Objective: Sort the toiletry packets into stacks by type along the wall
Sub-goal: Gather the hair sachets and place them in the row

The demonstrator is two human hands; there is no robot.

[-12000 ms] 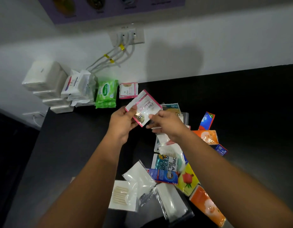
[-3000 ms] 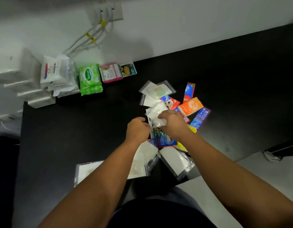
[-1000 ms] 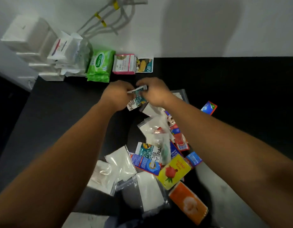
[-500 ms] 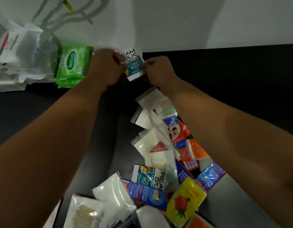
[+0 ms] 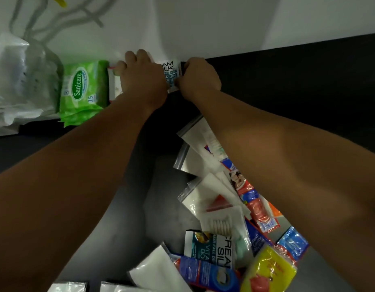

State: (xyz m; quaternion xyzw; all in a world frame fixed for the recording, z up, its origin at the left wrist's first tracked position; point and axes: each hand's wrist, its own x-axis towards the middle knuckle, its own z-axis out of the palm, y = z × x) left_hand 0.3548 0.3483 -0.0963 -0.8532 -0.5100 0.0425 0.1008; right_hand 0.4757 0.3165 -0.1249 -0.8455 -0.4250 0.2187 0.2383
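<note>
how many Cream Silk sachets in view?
2. Held sachet, pinched between left hand and right hand at the wall; second sachet, lying in the pile at bottom. More may hide under hands or pile.

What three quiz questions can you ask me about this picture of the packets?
1. True or false: the right hand pinches the Cream Silk sachet.
2. What colour is the Sanicare pack? A red, B green, C black.
3. Which hand is nearer the Sanicare pack?

Key: 1 true. 2 B. 3 the left hand.
</note>
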